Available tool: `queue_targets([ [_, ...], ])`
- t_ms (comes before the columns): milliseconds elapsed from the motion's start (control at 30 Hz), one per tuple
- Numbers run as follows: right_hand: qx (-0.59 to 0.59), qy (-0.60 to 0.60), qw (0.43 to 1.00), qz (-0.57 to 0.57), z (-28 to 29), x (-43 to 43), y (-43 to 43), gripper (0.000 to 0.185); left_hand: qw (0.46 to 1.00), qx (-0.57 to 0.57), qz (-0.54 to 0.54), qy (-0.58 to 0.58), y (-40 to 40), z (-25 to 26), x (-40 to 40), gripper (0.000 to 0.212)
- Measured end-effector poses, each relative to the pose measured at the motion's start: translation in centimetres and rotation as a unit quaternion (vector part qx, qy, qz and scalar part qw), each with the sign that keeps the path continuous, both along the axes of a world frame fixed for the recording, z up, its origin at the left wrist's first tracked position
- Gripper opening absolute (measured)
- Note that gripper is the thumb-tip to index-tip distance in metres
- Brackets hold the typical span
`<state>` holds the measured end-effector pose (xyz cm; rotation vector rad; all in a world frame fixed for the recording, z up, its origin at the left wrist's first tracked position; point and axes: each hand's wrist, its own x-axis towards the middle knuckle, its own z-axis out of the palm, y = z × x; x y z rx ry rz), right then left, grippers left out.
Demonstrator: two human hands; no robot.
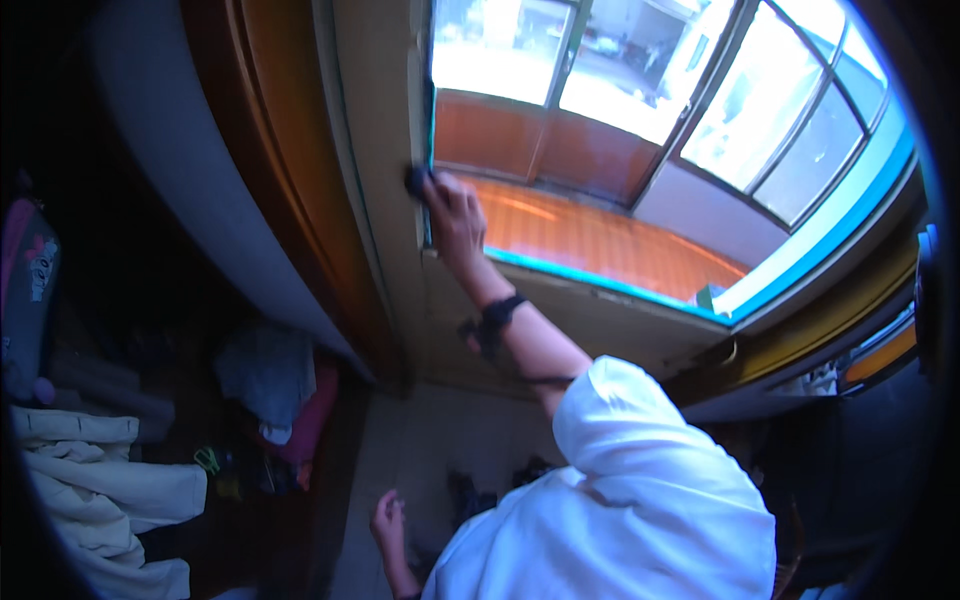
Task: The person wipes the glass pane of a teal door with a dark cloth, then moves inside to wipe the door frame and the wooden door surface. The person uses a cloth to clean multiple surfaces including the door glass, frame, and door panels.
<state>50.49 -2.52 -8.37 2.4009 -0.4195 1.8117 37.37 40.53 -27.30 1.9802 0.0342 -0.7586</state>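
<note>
My right hand (pixel 457 214) is raised to the left side of a window frame, its fingers closed on a small dark object (pixel 417 182) whose kind I cannot make out. That object lies against the pale frame board (pixel 386 142), beside the teal edging of the glass pane (pixel 525 142). A black strap with a dark device (pixel 495 319) circles my right wrist. Low in the view, my left hand (pixel 388 516) hangs away from the window with curled fingers; whether it holds anything is unclear. A white sleeve covers my right shoulder.
Beyond the glass are an orange-brown slatted surface (pixel 600 240) and more windows. Cream trousers (pixel 112 487), a grey cloth (pixel 270 375) and a green object (pixel 206 459) are at the lower left. A brown wooden trim (pixel 277 202) runs up left. Dark furniture (pixel 847 450) stands at right.
</note>
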Motion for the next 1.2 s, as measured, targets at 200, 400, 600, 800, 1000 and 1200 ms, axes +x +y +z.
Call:
queue_targets([
  [200, 0.373, 0.223, 0.876, 0.208, -8.8, -6.4, 2.7, 0.033, 0.997, -0.056, -0.039, 0.035, 2.0, -6.7, 0.1, 0.028],
  [400, 0.628, 0.448, 0.524, 0.361, -12.1, -23.0, 5.2, 0.045, 0.97, -0.094, -0.225, -0.019, -8.0, -2.8, 1.0, 0.031],
  [600, 0.859, -0.025, 0.278, 0.428, -11.3, -37.4, 3.2, 0.039, 0.899, -0.206, -0.34, 0.182, -23.5, 4.5, -9.2, 0.053],
  [800, 0.803, -0.112, 0.441, 0.384, -9.2, -51.7, 0.6, 0.058, 0.832, -0.241, -0.402, 0.298, -34.5, 6.9, -24.7, 0.058],
  [1000, 0.777, -0.31, 0.47, 0.28, -11.8, -63.4, -1.4, 0.031, 0.851, -0.21, -0.378, 0.299, -40.3, 7.6, -37.4, 0.051],
  [1200, 0.724, -0.321, 0.547, 0.271, -11.6, -69.7, -3.4, 0.031, 0.858, -0.224, -0.439, 0.147, -42.8, 7.0, -41.4, 0.037],
])
